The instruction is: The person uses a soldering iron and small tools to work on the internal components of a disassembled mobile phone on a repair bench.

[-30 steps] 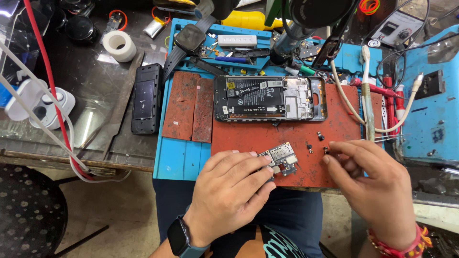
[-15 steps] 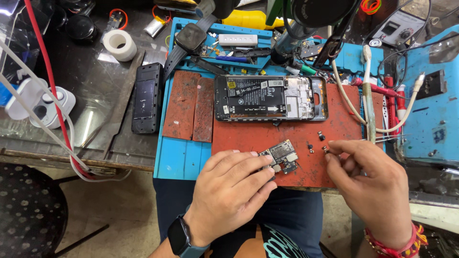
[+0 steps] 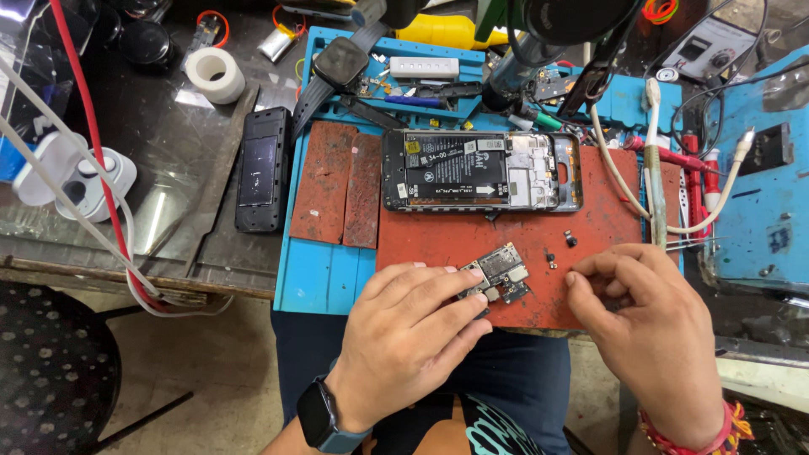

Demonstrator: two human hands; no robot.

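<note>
Hands over a red repair mat (image 3: pixel 438 244), seen from above. Left hand (image 3: pixel 413 333) pinning a small circuit board (image 3: pixel 499 274) at its near-left end with fingertips, board's long axis slanting up and to the right, away from the body. Right hand (image 3: pixel 649 324) just right of the board, not touching it, fingers curled with thumb and forefinger pinched near tiny loose parts (image 3: pixel 552 259); anything gripped too small to tell; opened phone (image 3: pixel 480 170) lying crosswise beyond.
</note>
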